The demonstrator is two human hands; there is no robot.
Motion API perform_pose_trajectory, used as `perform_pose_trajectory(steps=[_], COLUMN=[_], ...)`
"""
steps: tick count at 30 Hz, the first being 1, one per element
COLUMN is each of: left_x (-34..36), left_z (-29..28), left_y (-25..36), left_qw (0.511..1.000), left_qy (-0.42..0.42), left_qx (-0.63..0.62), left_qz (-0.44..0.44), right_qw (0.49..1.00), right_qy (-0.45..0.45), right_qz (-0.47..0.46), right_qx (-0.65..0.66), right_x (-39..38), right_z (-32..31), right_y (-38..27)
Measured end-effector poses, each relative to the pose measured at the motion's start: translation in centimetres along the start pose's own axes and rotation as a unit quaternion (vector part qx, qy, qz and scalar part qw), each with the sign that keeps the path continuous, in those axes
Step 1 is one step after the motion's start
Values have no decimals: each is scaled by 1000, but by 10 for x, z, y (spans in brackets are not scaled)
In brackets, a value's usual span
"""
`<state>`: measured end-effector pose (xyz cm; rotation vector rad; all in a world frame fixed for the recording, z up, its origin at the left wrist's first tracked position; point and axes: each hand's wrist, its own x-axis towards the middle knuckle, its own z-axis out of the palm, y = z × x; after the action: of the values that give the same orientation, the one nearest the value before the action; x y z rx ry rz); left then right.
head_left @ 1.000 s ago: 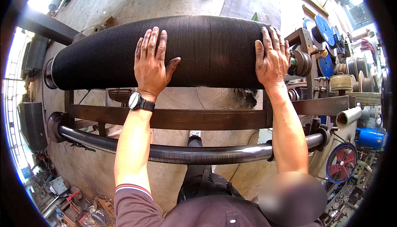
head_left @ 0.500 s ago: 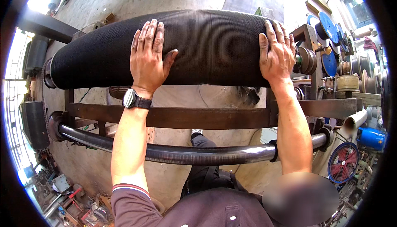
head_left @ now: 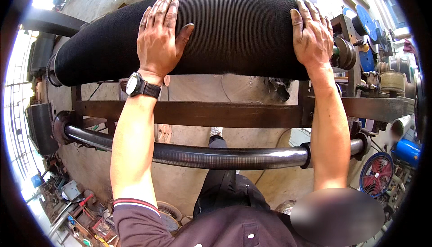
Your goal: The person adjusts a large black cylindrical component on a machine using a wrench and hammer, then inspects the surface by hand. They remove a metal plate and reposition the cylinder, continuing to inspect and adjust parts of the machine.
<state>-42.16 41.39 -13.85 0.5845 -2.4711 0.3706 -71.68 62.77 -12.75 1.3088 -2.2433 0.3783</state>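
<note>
Black, finely ridged roller (head_left: 234, 35) stretched across the view, beyond the brown crossbar (head_left: 193, 113), and both palms were planted on it. The left hand (head_left: 158, 44) lay flat a bit left of the middle, fingers straight and nearly together with just thin gaps, thumb stuck out sideways. The right hand (head_left: 313, 42) sat near the right end, close by the grooved pulley (head_left: 345, 53), fingers also close together and reaching up over the curve, thumb held off from them. Neither hand was pinching anything.

My guess is the flat palms came down to girth: the thing looked way too fat to wrap a hand around, so laying palms along the curve would give the most contact. Setting them well apart probably evened that contact out (the fingertips were pretty grubby, by the way). Pressing hard or just resting? Couldn't tell.

The watch (head_left: 133, 84) on the left wrist sat just off the ridges, on the near side of the roller's edge. Closer to the body, a shiny dark bar (head_left: 229, 158) passed under both forearms (head_left: 133, 157), low enough, I reckon, to let them reach straight over. Blue spools (head_left: 366, 22) and a red-bladed fan (head_left: 377, 175) stood off to the right, out of the arms' way.
</note>
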Motion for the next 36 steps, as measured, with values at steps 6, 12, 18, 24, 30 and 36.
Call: perform_pose_trajectory(steps=[6,12,18,24,30,36], left_x=[3,1,-36,-41,-29,-3], left_z=[3,-2,-12,2,2,-9], left_y=[-4,-2,74,73,69,75], left_qw=[1000,997,982,981,981,984], left_qy=[0,41,-76,-67,-74,-66], left_qx=[6,-65,-53,-33,-67,-86], left_qz=[4,19,162,178,167,140], right_qw=[1000,1000,999,999,999,999], right_qy=[-2,4,-20,-39,-40,-30], right_qz=[5,7,13,19,21,18], right_qx=[11,27,31,19,14,12], right_x=[2,5,7,5,6,7], right_z=[6,6,-1,-3,-6,-8], right_y=[4,1,0,0,0,-4])
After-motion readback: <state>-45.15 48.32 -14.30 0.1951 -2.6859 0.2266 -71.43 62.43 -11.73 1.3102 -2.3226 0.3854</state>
